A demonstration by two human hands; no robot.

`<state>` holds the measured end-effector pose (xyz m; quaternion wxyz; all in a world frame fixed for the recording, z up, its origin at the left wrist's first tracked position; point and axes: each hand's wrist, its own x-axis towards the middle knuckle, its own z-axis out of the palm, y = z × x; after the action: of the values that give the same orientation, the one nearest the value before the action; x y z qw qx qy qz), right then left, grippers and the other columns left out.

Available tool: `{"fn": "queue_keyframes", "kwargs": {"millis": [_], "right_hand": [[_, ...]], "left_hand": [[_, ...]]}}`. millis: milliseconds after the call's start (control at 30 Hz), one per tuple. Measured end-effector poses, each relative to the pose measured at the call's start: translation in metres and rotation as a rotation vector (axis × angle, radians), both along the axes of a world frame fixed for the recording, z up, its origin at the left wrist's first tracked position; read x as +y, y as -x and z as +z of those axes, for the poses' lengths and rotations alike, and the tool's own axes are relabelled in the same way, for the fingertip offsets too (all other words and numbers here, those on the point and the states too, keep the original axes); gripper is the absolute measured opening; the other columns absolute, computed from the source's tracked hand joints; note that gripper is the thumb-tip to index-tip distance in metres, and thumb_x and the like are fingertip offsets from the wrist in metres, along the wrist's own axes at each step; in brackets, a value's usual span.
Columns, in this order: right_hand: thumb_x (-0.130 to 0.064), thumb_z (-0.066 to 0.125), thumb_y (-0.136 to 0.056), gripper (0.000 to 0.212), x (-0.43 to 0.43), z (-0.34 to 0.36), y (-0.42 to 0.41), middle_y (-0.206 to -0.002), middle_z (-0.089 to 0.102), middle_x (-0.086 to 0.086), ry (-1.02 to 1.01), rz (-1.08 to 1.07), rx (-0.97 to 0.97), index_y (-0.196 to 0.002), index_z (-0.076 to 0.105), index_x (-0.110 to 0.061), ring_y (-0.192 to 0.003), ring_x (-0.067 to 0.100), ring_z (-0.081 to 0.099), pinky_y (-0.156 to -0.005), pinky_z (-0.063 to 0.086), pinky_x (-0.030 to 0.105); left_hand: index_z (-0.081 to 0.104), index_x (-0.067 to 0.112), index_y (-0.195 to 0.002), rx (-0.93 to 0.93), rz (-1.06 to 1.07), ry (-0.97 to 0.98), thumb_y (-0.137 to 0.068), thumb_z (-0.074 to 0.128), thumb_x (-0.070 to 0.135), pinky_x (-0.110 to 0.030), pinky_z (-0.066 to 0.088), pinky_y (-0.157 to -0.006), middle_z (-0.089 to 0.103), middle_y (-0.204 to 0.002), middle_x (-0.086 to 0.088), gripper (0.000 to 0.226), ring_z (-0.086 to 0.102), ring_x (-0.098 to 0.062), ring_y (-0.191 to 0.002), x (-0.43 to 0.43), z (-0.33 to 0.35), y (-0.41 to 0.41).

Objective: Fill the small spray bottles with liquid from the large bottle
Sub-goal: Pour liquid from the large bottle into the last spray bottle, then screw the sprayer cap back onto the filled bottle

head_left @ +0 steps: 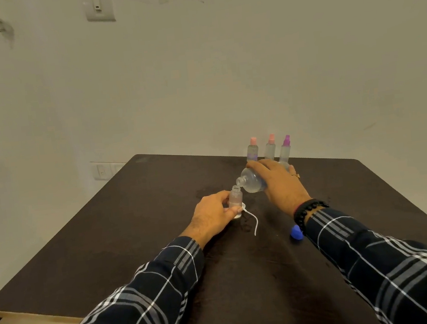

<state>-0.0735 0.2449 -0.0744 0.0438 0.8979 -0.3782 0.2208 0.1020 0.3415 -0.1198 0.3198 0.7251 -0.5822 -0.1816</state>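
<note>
My left hand [213, 215] grips a small uncapped spray bottle [235, 199] that stands upright on the dark table [136, 237]. My right hand [280, 183] holds the large clear bottle [252, 181] tilted left, its open mouth just above the small bottle's neck. A white spray head with its thin tube [252, 220] lies on the table beside the small bottle. Three capped small spray bottles stand at the far edge: two with pink tops [253, 149] [270, 147] and one with a purple top [285, 149].
A blue cap [296, 233] lies on the table under my right wrist. Damp patches mark the tabletop around the bottles. The wall stands just behind the table's far edge.
</note>
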Motion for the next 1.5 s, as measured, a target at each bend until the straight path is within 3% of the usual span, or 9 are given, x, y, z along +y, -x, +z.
{"fn": "queue_keyframes", "kwargs": {"millis": [200,433,767,867,933,1000,1067,1267,1500], "right_hand": [[-0.016,0.075,-0.085,0.066,-0.002,-0.009,-0.002,-0.137,0.056,-0.004,-0.114,0.028,-0.118,-0.138,0.041,-0.037,-0.128,0.023,0.052,-0.109,0.042,0.055],[-0.007,0.079,-0.082,0.077,0.004,-0.008,0.004,-0.146,0.050,0.007,-0.423,0.015,-0.438,-0.146,0.038,-0.025,-0.134,0.026,0.048,-0.108,0.033,0.031],[-0.018,0.076,-0.088,0.087,-0.003,-0.015,0.017,-0.150,0.046,0.008,-0.671,-0.118,-0.698,-0.154,0.020,-0.023,-0.133,0.030,0.051,-0.108,0.043,0.043],[-0.034,0.079,-0.084,0.097,0.006,-0.019,0.016,-0.155,0.040,0.004,-0.591,-0.167,-0.760,-0.157,0.015,-0.024,-0.138,0.025,0.046,-0.112,0.041,0.046],[-0.049,0.072,-0.086,0.078,0.020,-0.018,0.016,-0.145,0.047,0.000,-0.305,-0.270,-0.821,-0.147,0.031,-0.024,-0.129,0.019,0.052,-0.105,0.047,0.045],[-0.046,0.061,-0.094,0.039,0.032,-0.016,0.014,-0.115,0.062,-0.005,-0.066,-0.217,-0.750,-0.124,0.050,-0.025,-0.102,0.013,0.062,-0.088,0.055,0.041],[-0.036,0.055,-0.099,0.012,0.037,-0.016,0.005,-0.090,0.066,-0.010,-0.112,-0.105,-0.544,-0.107,0.058,-0.028,-0.081,0.009,0.064,-0.076,0.056,0.037],[-0.029,0.053,-0.099,0.023,0.024,-0.036,-0.030,-0.103,0.072,0.003,-0.442,-0.131,-0.036,-0.107,0.071,-0.017,-0.100,0.022,0.067,-0.091,0.055,0.042],[-0.027,0.057,-0.098,0.027,0.024,-0.036,-0.033,-0.113,0.070,-0.001,-0.584,0.005,-0.079,-0.124,0.066,-0.030,-0.106,0.018,0.065,-0.095,0.051,0.038]], "left_hand": [[0.057,0.029,-0.131,0.001,0.000,-0.007,-0.090,0.067,0.047,-0.032,0.049,-0.095,0.067,-0.121,0.008,0.046,0.064,-0.010,-0.105,-0.001,0.000,0.000],[0.055,0.029,-0.135,-0.031,0.002,-0.008,-0.090,0.067,0.047,-0.032,0.050,-0.095,0.066,-0.123,0.008,0.049,0.064,-0.009,-0.105,-0.002,-0.001,-0.001],[0.053,0.029,-0.137,-0.063,0.005,-0.010,-0.090,0.066,0.049,-0.036,0.051,-0.098,0.065,-0.127,0.007,0.053,0.063,-0.011,-0.110,-0.002,-0.001,-0.001],[0.052,0.027,-0.139,-0.070,0.003,-0.005,-0.091,0.065,0.048,-0.035,0.050,-0.098,0.064,-0.128,0.005,0.053,0.062,-0.012,-0.111,-0.001,-0.001,-0.001],[0.052,0.027,-0.140,-0.066,0.001,-0.003,-0.092,0.066,0.046,-0.035,0.050,-0.098,0.064,-0.130,0.005,0.053,0.062,-0.013,-0.112,-0.001,-0.001,0.000],[0.052,0.026,-0.140,-0.065,-0.002,-0.001,-0.092,0.065,0.046,-0.034,0.049,-0.098,0.064,-0.130,0.004,0.053,0.062,-0.013,-0.112,-0.001,-0.001,0.000],[0.053,0.027,-0.139,-0.065,-0.001,0.001,-0.092,0.065,0.046,-0.031,0.049,-0.095,0.065,-0.128,0.005,0.052,0.063,-0.012,-0.110,0.000,-0.001,0.000],[0.053,0.028,-0.137,-0.063,0.005,0.006,-0.092,0.065,0.045,-0.030,0.050,-0.093,0.065,-0.126,0.004,0.050,0.063,-0.012,-0.108,-0.001,-0.001,0.001],[0.054,0.029,-0.136,-0.062,-0.008,0.013,-0.092,0.066,0.044,-0.029,0.048,-0.090,0.066,-0.124,0.005,0.047,0.063,-0.011,-0.105,0.000,-0.002,0.000]]}}
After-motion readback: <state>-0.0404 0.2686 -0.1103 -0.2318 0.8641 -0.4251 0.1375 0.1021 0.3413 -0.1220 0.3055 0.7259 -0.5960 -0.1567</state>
